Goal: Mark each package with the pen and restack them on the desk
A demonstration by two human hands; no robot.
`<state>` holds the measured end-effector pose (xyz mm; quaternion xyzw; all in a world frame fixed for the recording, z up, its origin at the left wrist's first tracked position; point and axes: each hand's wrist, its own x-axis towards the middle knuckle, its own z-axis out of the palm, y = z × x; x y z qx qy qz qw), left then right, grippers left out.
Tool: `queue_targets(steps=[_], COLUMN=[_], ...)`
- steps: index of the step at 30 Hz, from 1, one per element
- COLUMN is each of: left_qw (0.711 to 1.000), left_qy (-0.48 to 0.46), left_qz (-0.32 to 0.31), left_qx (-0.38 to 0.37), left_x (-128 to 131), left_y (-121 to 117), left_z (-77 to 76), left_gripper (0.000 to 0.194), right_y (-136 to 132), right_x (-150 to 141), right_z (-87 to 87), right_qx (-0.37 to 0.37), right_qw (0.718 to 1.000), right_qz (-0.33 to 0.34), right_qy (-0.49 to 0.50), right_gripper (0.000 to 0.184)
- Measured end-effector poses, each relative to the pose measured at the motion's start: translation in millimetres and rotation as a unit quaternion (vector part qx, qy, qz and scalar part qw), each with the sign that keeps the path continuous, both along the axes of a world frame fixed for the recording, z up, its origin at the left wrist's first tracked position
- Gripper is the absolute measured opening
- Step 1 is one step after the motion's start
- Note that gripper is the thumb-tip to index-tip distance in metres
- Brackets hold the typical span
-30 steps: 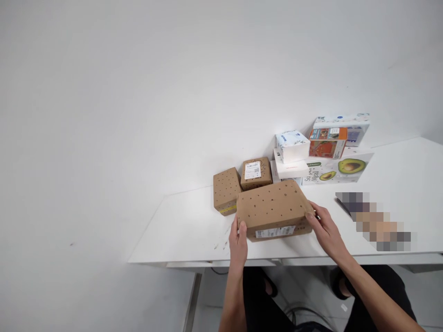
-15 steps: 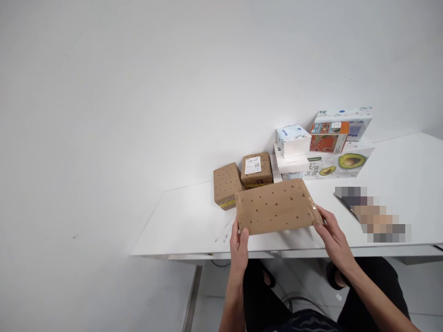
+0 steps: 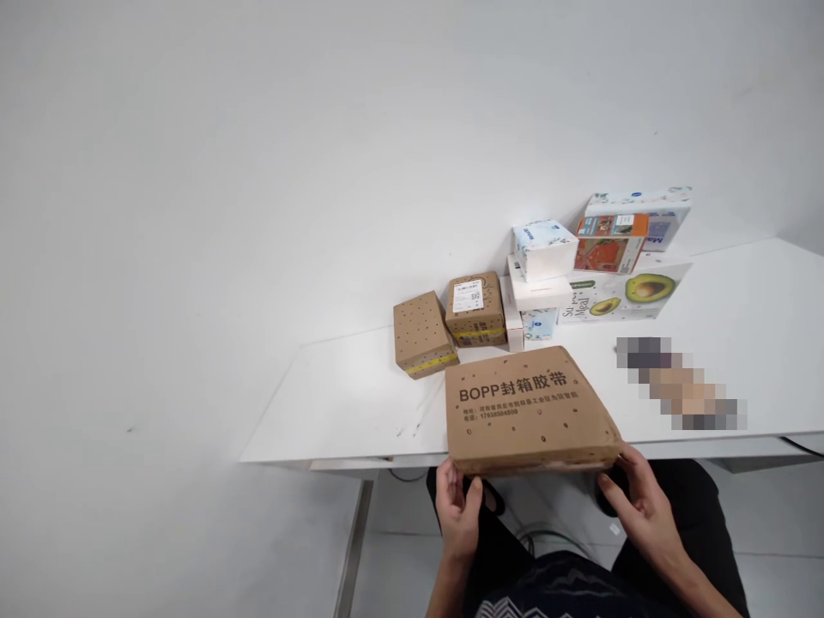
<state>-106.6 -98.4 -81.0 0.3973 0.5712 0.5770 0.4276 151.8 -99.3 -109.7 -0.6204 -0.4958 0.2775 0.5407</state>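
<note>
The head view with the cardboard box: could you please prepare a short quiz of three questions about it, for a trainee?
1. True or false: the left hand and the right hand both hold the large cardboard box.
2. Which four Latin letters are printed large on that box?
3. What colour is the stripe on the leftmost brown carton? (a) red (b) yellow (c) green

Key: 1. True. 2. BOPP. 3. (b).

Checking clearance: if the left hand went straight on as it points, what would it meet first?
The big brown box, which the left hand holds near its close left corner. Past that, probably the table, though depth is unclear.
</note>
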Motion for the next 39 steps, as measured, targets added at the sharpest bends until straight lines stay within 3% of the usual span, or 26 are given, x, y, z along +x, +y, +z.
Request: queue_targets(steps=[4, 6, 8, 11, 13, 16, 19, 23, 26, 27, 29, 31, 32, 35, 37, 39], left_qw=[0.999, 0.999, 0.998, 0.969, 0.916, 0.837, 0.784, 0.748, 0.735, 0.735, 0.739, 0.744, 0.746, 0.745, 0.744, 0.745], left_qy=[0.007, 0.025, 0.065, 0.192, 0.304, 0.400, 0.437, 0.474, 0.501, 0.506, 0.513, 0.519, 0.520, 0.519, 0.522, 0.535], left_qz=[-0.032, -0.038, -0.006, 0.098, 0.125, 0.047, -0.047, -0.125, -0.155, -0.159, -0.163, -0.167, -0.170, -0.187, -0.199, -0.204], left_qx=[-0.002, 0.006, 0.025, 0.119, 0.230, 0.370, 0.439, 0.447, 0.429, 0.422, 0.405, 0.387, 0.380, 0.376, 0.367, 0.343], left_x=[6, 5, 1, -5, -5, 8, 30, 51, 56, 56, 58, 61, 64, 76, 83, 88], left_y=[7, 10, 13, 15, 15, 17, 25, 40, 48, 50, 54, 59, 61, 71, 77, 82], left_z=[-9.1, -10.5, -7.2, 12.4, 35.4, 73.5, 99.3, 110.1, 111.8, 112.6, 114.5, 116.5, 117.2, 116.9, 114.3, 111.1], left_gripper=[0.043, 0.040, 0.036, 0.024, 0.018, 0.027, 0.030, 0.022, 0.021, 0.022, 0.022, 0.022, 0.021, 0.021, 0.022, 0.023], right_y=[7, 14, 24, 50, 72, 105, 128, 139, 138, 136, 131, 124, 122, 122, 128, 138], right_x=[10, 18, 30, 51, 60, 60, 49, 41, 53, 60, 71, 77, 76, 57, 36, 15], right_z=[-2.5, 4.5, 14.2, 29.7, 40.0, 55.7, 67.7, 71.7, 74.8, 78.4, 91.4, 110.6, 121.1, 147.0, 154.2, 153.2], right_qx=[-0.024, -0.032, -0.053, -0.110, -0.156, -0.232, -0.285, -0.287, -0.299, -0.295, -0.257, -0.156, -0.092, 0.058, 0.074, 0.044], right_qw=[0.998, 0.997, 0.995, 0.984, 0.965, 0.905, 0.856, 0.854, 0.855, 0.867, 0.921, 0.980, 0.992, 0.973, 0.962, 0.963], right_qz=[0.018, 0.007, -0.013, -0.021, 0.006, 0.064, 0.112, 0.129, 0.092, 0.064, -0.006, -0.070, -0.082, -0.024, 0.051, 0.115], right_qy=[-0.050, -0.069, -0.088, -0.140, -0.213, -0.352, -0.416, -0.414, -0.414, -0.395, -0.293, -0.101, 0.006, 0.224, 0.260, 0.240], right_gripper=[0.040, 0.035, 0.033, 0.038, 0.041, 0.039, 0.027, 0.010, 0.015, 0.017, 0.017, 0.010, 0.009, 0.014, 0.012, 0.005])
